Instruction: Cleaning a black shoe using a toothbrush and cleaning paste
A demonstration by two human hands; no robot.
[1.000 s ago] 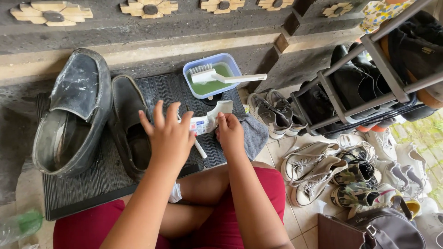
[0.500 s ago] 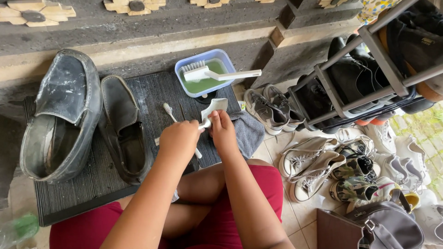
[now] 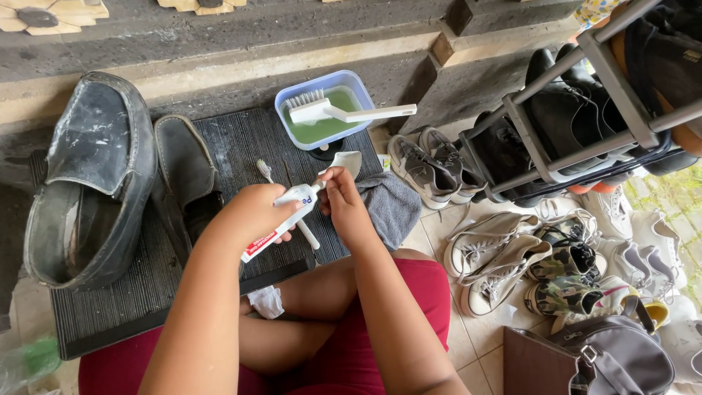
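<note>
We see soft, even daylight, brightest at the far right edge, where the ground washes out pale. Shadows are faint and diffuse. The middle stays sharp; wide-angle bending curves lines at the edges, and the near left corner blurs.

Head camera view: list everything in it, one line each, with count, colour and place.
leather shoes: two, dark grey, scuffed, on the mat at left
ribbed mat: one, black, on the floor
tub: one, blue, green liquid inside, at the mat's top edge
scrub brush: one, white, across the tub
toothbrush: one, white, on the mat
cloth: one, grey, right of the mat
sneakers: many, grey, white, camouflage, at right
shoe rack: one, grey, top right
bag: one, grey, bottom right
tube: one, white, in left hand
left hand: grip around the tube
right hand: fingers at the tube's tip
</note>
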